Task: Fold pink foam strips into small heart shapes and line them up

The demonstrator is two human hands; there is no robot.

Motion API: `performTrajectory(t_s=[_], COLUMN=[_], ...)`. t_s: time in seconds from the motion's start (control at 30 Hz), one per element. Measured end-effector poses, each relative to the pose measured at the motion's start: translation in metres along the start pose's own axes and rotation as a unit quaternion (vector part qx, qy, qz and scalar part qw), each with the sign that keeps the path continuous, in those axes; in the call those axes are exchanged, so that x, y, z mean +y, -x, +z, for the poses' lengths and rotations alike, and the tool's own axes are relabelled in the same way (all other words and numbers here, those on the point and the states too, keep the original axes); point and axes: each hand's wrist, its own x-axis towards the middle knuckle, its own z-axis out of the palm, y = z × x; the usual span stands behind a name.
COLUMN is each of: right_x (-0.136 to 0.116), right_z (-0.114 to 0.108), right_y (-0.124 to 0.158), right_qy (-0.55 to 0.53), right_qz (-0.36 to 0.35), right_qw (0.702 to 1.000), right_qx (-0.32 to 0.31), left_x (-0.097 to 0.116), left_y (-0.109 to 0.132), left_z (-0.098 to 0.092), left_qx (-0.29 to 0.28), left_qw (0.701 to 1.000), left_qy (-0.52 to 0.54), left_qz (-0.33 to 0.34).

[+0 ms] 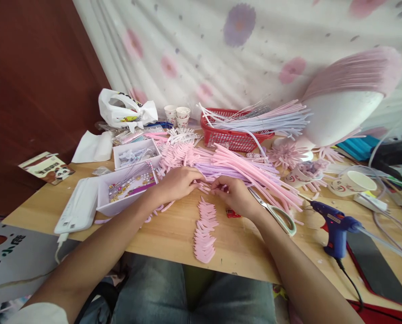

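My left hand [182,182] is closed in a pinch on a short pink pipe cleaner piece [205,185] at its fingertips. Just right of it, my right hand [234,192] has its fingers curled together, and whatever is between them is too small to make out. In front of both hands a column of bent pink pipe cleaner pieces [206,229] runs toward the table edge. Long pink pipe cleaners [255,173] and purple ones [217,170] lie behind the hands. A pile of short pink pieces [177,155] sits beyond my left hand. Scissors [277,213] rest beside my right wrist.
At the left are white boxes [103,206] of beads and a white power strip [78,207]. A red basket [234,138] holds more pipe cleaners at the back. A blue glue gun [336,225], a phone [379,265] and a paper cup [339,185] occupy the right side.
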Motion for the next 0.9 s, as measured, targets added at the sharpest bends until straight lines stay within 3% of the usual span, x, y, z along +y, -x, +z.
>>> performTrajectory(t_s=[0.2, 0.6, 0.67, 0.8, 0.9], right_x=[-0.007, -0.011, -0.011, -0.009, -0.008], right_z=[0.006, -0.002, -0.003, -0.004, -0.001], right_y=[0.001, 0.004, 0.003, 0.001, 0.001], right_qy=[0.093, 0.1, 0.094, 0.061, 0.041], right_qz=[-0.019, -0.091, -0.087, -0.101, -0.129], right_qw=[0.995, 0.988, 0.991, 0.989, 0.985], right_qx=[-0.026, -0.08, -0.043, 0.091, 0.109], left_x=[-0.004, 0.004, 0.006, 0.013, 0.018], left_y=[0.002, 0.001, 0.001, 0.001, 0.0], left_z=[0.0, 0.018, 0.017, 0.013, 0.016], left_qx=[-0.058, -0.064, -0.05, 0.006, 0.02], left_qw=[0.995, 0.993, 0.995, 0.997, 0.999], left_qy=[-0.086, -0.096, -0.087, -0.059, 0.012], left_qz=[-0.002, -0.017, -0.02, -0.039, -0.044])
